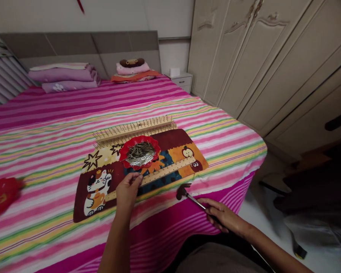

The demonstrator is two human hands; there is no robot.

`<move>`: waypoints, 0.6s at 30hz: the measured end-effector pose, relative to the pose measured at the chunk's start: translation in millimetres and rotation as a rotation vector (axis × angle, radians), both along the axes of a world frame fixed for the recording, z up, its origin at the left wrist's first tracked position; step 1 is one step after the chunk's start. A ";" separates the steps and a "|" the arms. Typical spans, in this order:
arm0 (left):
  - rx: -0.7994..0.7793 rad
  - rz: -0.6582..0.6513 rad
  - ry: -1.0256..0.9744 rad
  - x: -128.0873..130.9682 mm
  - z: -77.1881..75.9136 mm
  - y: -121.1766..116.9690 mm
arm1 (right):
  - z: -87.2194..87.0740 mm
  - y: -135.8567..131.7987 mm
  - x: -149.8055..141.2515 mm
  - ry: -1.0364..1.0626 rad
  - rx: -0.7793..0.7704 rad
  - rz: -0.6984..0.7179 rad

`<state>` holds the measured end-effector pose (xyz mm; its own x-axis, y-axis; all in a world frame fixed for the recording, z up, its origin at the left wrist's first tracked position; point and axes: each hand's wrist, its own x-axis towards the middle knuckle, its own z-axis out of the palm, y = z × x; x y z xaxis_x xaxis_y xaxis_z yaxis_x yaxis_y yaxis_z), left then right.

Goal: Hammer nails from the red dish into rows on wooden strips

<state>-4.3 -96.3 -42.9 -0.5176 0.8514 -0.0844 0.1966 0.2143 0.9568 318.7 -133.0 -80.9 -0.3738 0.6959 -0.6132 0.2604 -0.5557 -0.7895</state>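
Note:
My right hand is wrapped around the handle of a claw hammer, its dark head over the bed's near edge, right of the wooden strip. With thumb and fingers pinched together, my left hand is at a pale wooden strip; whatever is between the fingertips is too small to make out. The strip lies across a patterned mat, with a row of small holes or marks along it and a few nails standing near its right end. Just behind it, a red scalloped bowl holds many loose nails.
Beyond the bowl lies another wooden strip bristling with nails. A red object sits at the left on the striped bedspread. Folded bedding rests by the headboard. Wardrobe doors stand along the right.

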 end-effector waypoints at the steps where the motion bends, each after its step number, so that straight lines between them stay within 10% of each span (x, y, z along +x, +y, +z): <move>1: 0.007 0.005 0.031 1.3 0.0 0.5 | 0.4 -0.4 -0.1 -0.002 -0.002 -0.001; 12: -0.012 -0.021 0.315 7.8 2.9 -0.8 | -4.5 -2.9 1.4 -0.014 0.009 0.005; 18: 0.092 -0.063 0.432 5.5 -10.5 -4.3 | 30.1 -7.9 -23.8 0.019 0.079 0.041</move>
